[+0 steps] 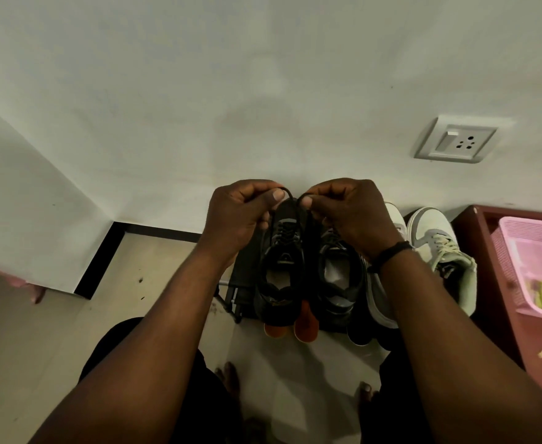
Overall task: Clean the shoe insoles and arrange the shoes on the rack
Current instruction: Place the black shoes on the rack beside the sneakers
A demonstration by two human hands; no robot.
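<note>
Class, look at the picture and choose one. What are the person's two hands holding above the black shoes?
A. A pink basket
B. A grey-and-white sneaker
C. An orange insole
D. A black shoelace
D: the left hand and the right hand each pinch a loop of the black shoelace between thumb and fingers, above the pair of black shoes; the pink basket sits apart at the right.

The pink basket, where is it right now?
In the head view the pink basket sits at the far right edge, on the maroon stand, just right of the grey-and-white sneakers.
</note>
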